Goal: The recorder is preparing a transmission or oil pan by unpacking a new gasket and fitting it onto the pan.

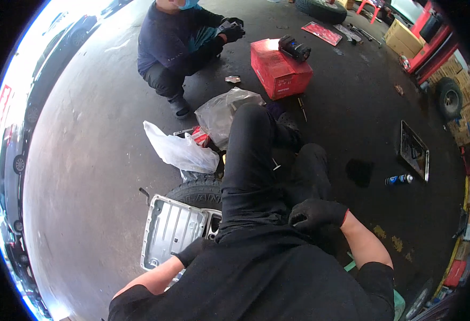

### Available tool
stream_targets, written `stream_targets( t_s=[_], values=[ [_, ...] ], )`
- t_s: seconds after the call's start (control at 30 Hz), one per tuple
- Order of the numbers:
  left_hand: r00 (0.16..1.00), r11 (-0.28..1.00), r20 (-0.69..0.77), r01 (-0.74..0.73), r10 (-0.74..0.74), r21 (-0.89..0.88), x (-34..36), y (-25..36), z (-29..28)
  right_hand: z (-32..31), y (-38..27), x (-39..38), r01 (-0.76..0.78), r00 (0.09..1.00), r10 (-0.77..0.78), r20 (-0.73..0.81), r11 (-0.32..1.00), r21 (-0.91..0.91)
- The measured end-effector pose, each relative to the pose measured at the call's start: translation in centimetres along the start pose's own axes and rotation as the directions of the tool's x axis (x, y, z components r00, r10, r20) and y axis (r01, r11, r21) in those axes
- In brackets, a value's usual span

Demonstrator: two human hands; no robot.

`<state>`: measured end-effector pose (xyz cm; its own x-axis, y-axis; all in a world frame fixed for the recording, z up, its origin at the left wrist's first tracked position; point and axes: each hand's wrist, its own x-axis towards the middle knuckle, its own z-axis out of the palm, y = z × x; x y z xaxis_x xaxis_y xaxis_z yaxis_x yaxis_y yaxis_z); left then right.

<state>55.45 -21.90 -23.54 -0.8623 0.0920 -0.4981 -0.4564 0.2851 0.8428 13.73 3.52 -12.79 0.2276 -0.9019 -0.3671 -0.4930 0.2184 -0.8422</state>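
Observation:
My left hand point(193, 251), in a black glove, is at the lower left, close against my shirt and over the edge of a silver metal pan point(173, 227). Most of its fingers are hidden, so its grip cannot be read. The pan is ribbed, has a flanged rim and lies over a wheel with a black tire point(195, 192). On my right thigh rests my right hand point(319, 214), gloved in black with a red cuff edge. Its fingers curl inward, and the palm side is hidden.
Ahead lie a white plastic bag point(181, 151), a clear bag point(221, 115) and a red box point(280, 72) bearing a lit work lamp point(295, 48). A gloved person point(173, 59) squats at left. Rightward are a spray can point(399, 180), black tray point(426, 160) and dark stain point(359, 172).

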Motion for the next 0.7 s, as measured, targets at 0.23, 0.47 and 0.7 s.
stream_targets(
  t_s=[0.23, 0.47, 0.7],
  values=[
    [0.926, 0.975, -0.353, -0.055, 0.131, 0.215, 1.2, -1.3, 2.0, 0.8, 0.5, -1.0, -0.008, 1.000, 0.007, -0.022, 0.999, -0.052],
    [0.964, 0.951, -0.264, 0.053, 0.031, 0.306, 2.3, 3.7, -0.2, 1.0, 0.7, -3.4, 0.009, 1.000, -0.008, -0.013, 0.999, 0.031],
    [0.916, 0.919, -0.308, -0.132, 0.256, 0.371, 4.9, 8.0, -2.3, 1.2, 0.2, -5.0, -0.087, 0.996, 0.089, -0.028, 0.994, 0.067]
  ],
)
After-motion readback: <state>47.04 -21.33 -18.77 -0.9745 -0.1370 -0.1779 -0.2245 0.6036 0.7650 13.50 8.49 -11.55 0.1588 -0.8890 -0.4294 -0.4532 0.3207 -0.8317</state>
